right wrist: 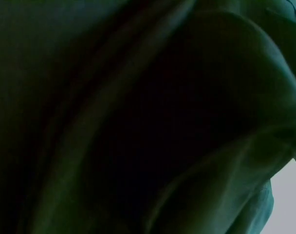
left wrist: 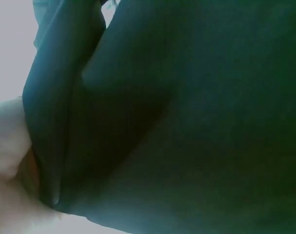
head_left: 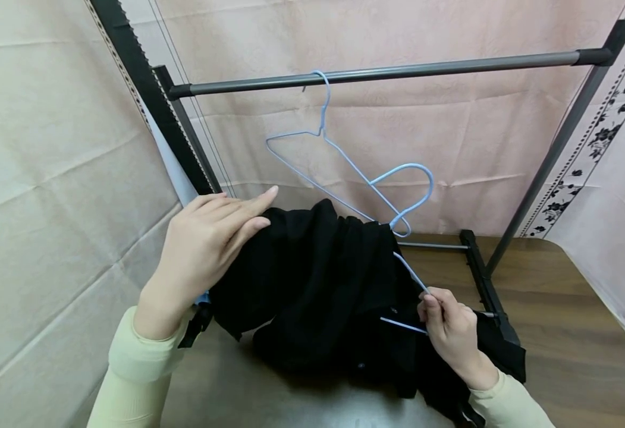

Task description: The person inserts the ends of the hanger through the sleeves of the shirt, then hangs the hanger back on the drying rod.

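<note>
A black garment with small buttons (head_left: 333,273) hangs in folds between my hands and fills most of both wrist views. My left hand (head_left: 200,238) holds its left end, the fingers long and the thumb close beside them; in the left wrist view the cloth runs between thumb and fingers. A light blue hanger (head_left: 412,272) is partly inside the garment. Its hook rises out of the top edge, while the cloth hides its far arm. My right hand (head_left: 451,327) pinches the hanger's near arm, with the lower bar just below the fingertips. Dark cloth fills the right wrist view.
An identical light blue hanger (head_left: 295,135) hangs from the grey rail (head_left: 451,65) behind, and the held hanger's hook overlaps it. Dark posts (head_left: 553,137) support the rack, which stands on a wooden table (head_left: 558,297). Pale curtains (head_left: 55,148) surround it.
</note>
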The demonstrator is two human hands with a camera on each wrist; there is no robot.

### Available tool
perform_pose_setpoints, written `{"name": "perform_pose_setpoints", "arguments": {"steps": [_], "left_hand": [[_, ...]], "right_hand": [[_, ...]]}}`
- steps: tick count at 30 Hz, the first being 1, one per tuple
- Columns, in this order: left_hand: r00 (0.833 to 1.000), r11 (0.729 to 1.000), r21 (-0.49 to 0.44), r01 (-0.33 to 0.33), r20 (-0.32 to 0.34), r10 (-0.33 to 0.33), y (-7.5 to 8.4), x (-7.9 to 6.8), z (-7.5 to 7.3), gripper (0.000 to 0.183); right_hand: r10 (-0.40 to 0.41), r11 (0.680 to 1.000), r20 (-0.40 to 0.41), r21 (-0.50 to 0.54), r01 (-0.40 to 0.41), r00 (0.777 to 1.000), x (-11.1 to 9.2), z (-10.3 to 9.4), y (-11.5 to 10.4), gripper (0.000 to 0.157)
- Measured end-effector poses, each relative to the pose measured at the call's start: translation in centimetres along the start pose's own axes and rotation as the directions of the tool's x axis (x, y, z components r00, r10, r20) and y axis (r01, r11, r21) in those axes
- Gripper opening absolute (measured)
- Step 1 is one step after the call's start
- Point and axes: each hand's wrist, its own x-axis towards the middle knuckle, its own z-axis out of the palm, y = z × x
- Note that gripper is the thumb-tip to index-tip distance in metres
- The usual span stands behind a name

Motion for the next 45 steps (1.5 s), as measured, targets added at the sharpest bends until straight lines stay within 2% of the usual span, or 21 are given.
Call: {"name": "perform_pose_setpoints", "arguments": {"steps": [4,12,14,16,19,21,23,27,29,32,34,36,39,42,45], "left_hand": [[1.0,1.0,0.009,-0.018,-0.005,0.018,0.8,0.7,0.1,0.041],[0.997,0.999,-0.038,-0.016,0.08,0.019,1.3,0.8,1.7,0.046],[0.994,0.996,-0.085,0.009,0.113,0.001,1.3,0.8,2.0,0.047],[0.986,0.987,-0.149,0.064,0.16,-0.04,1.3,0.8,2.1,0.048],[0.965,0.958,-0.229,0.17,0.235,-0.115,1.2,0.9,2.2,0.043],[0.953,0.937,-0.273,0.219,0.265,-0.146,1.3,1.1,2.4,0.041],[0.951,0.926,-0.302,0.227,0.274,-0.143,1.5,1.3,2.6,0.041],[0.953,0.942,-0.287,0.175,0.288,-0.09,2.1,1.5,3.6,0.045],[0.937,0.954,-0.242,0.174,0.34,-0.085,2.5,1.5,4.0,0.059],[0.902,0.966,-0.17,0.194,0.417,-0.108,3.0,1.6,4.5,0.081],[0.887,0.97,-0.128,0.205,0.444,-0.129,3.3,1.7,4.8,0.091],[0.894,0.973,-0.117,0.197,0.429,-0.129,3.5,1.7,5.1,0.094],[0.921,0.979,-0.116,0.167,0.371,-0.114,3.7,1.6,5.6,0.083],[0.956,0.987,-0.113,0.111,0.284,-0.075,3.6,1.5,6.1,0.07],[0.982,0.993,-0.102,0.051,0.186,-0.032,3.4,1.4,6.5,0.067]], "right_hand": [[0.0,1.0,-0.005,-0.03,0.0,1.0,0.3,-0.4,0.0,0.046],[-0.047,0.998,-0.01,-0.051,0.046,0.999,0.3,-0.9,-0.2,0.044],[-0.065,0.997,-0.013,-0.043,0.064,0.998,0.4,-0.9,-0.2,0.044],[-0.083,0.996,-0.012,-0.03,0.082,0.997,0.5,-0.9,-0.1,0.043],[-0.099,0.995,0.003,-0.022,0.099,0.995,0.7,-0.9,-0.1,0.042],[-0.104,0.994,0.013,-0.031,0.104,0.995,0.8,-0.9,0.0,0.042],[-0.104,0.993,0.019,-0.045,0.105,0.994,0.9,-0.9,0.1,0.042],[-0.105,0.992,0.023,-0.067,0.106,0.994,1.0,-1.2,0.1,0.042],[-0.104,0.992,0.03,-0.07,0.106,0.994,1.0,-1.3,0.1,0.042],[-0.106,0.991,0.036,-0.073,0.109,0.994,1.3,-1.4,0.0,0.042],[-0.112,0.991,0.037,-0.071,0.115,0.993,1.5,-1.5,-0.1,0.042],[-0.12,0.99,0.034,-0.066,0.122,0.992,1.8,-1.5,-0.3,0.042],[-0.132,0.99,0.027,-0.052,0.133,0.991,2.0,-1.5,-0.6,0.043],[-0.132,0.99,0.028,-0.037,0.133,0.991,2.3,-1.6,-0.9,0.045],[-0.112,0.994,0.037,0.003,0.112,0.993,2.7,-1.7,-1.0,0.045]]}}
